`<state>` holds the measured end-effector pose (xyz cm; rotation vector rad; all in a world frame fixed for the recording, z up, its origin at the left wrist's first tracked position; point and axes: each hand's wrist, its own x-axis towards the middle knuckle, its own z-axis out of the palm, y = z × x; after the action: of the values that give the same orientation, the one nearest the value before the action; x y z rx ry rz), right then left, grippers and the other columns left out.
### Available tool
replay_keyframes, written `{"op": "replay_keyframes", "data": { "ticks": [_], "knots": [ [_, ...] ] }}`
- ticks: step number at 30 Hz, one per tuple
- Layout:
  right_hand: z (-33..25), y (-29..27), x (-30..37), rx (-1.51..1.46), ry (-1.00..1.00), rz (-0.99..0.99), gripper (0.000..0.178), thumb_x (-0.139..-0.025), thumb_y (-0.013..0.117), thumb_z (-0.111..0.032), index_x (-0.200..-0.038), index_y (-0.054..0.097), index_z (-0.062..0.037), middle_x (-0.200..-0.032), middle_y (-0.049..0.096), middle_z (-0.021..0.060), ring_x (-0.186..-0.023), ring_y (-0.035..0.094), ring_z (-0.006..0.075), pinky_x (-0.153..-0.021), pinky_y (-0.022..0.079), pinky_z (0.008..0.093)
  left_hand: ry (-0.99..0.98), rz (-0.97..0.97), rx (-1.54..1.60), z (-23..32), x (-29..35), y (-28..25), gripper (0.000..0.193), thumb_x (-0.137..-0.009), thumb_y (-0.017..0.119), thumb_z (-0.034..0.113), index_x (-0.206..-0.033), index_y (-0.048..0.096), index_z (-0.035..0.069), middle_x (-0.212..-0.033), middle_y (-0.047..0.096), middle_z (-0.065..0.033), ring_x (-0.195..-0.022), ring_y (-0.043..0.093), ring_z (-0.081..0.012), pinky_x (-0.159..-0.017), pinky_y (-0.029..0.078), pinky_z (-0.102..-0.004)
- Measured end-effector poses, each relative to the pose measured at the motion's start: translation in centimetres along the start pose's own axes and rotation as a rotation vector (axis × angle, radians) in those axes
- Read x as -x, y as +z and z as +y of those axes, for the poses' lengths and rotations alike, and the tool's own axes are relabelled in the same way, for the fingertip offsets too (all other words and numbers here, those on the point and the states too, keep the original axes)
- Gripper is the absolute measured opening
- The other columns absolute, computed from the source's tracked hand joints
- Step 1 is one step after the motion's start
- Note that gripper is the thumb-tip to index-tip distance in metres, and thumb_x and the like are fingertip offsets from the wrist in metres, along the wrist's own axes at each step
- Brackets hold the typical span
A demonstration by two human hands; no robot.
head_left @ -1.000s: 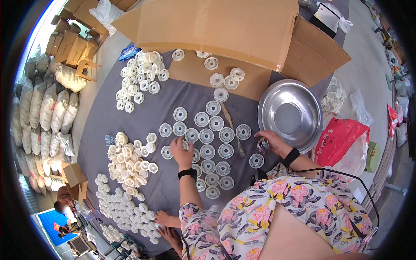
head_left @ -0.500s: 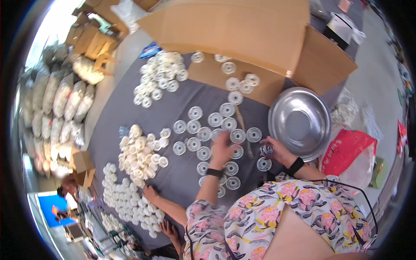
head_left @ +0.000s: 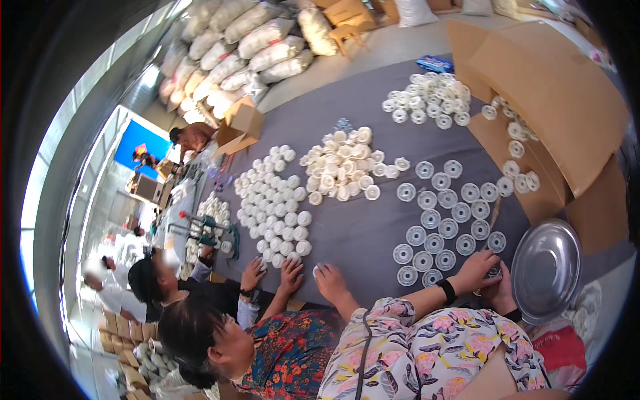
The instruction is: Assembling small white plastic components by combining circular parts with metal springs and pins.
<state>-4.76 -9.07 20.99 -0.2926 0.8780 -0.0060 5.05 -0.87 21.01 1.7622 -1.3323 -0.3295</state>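
Clear round plastic wheel-like discs (head_left: 448, 228) lie spread over the grey tablecloth (head_left: 360, 233) beyond my hands. At the right edge of the layout, my left hand (head_left: 475, 269) and my right hand (head_left: 501, 291) meet. Small dark, shiny round pieces (head_left: 493, 271) show between them, cupped in my closed right hand; their kind is unclear. My left fingers are bent together over these pieces, and what they pinch is hidden. Just to the right of my hands is a shiny metal basin (head_left: 547, 270).
An opened cardboard box (head_left: 553, 87) stands at the far right. White caps (head_left: 273, 207), cream plastic parts (head_left: 343, 163) and pale rings (head_left: 430, 97) lie in heaps. A co-worker's hands (head_left: 291, 275) rest beside the caps at left. Another person sits farther left, near a green hand press (head_left: 207, 230).
The view has swung left, bringing co-workers into sight. My left hand has left the discs and come to my right hand, which still holds the dark pieces.
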Motion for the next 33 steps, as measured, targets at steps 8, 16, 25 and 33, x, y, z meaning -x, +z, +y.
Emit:
{"op": "replay_keyframes", "data": {
  "ticks": [8,16,25,33],
  "knots": [
    [1.7,0.6,-1.1,0.055,0.140,-0.150,0.041,-0.088,0.036,-0.047,-0.101,0.054,-0.0121,-0.089,0.061,0.0033,-0.077,0.059,0.0175,-0.067,0.048,0.0295,-0.079,-0.017,-0.038,0.5,2.2,-2.8,0.048,-0.068,0.067,0.039,-0.092,0.047,0.002,-0.087,0.050,-0.0141,-0.080,0.053,-0.0342,-0.066,0.043,-0.0403],
    [1.6,-5.1,-3.9,0.440,-0.436,-0.138,0.041,-0.090,0.039,-0.044,-0.102,0.054,-0.0079,-0.086,0.058,0.0035,-0.079,0.058,0.0143,-0.070,0.046,0.0286,-0.443,0.012,0.286,1.0,3.6,-0.5,0.050,-0.079,0.058,0.039,-0.107,0.040,0.000,-0.087,0.057,-0.0233,-0.079,0.056,-0.0395,-0.065,0.044,-0.0424],
    [1.2,-4.5,-3.0,0.374,-0.215,-0.019,0.035,-0.089,0.043,-0.039,-0.087,0.056,-0.0064,-0.079,0.059,0.0029,-0.067,0.057,0.0149,-0.059,0.045,0.0279,-0.331,0.068,0.315,1.3,4.4,-1.1,0.041,-0.083,0.054,0.034,-0.102,0.039,0.000,-0.085,0.056,-0.0210,-0.080,0.056,-0.0391,-0.067,0.043,-0.0409],
    [1.1,0.3,1.3,1.493,-1.107,0.081,0.022,-0.090,0.042,-0.023,-0.090,0.050,-0.0020,-0.075,0.054,0.0143,-0.070,0.055,0.0254,-0.064,0.041,0.0330,-1.036,0.100,1.218,-2.9,4.1,3.1,0.052,-0.088,0.028,0.057,-0.071,0.050,0.013,-0.050,0.041,0.0020,-0.038,0.035,-0.0095,-0.036,0.025,-0.0227]
  ]
}}
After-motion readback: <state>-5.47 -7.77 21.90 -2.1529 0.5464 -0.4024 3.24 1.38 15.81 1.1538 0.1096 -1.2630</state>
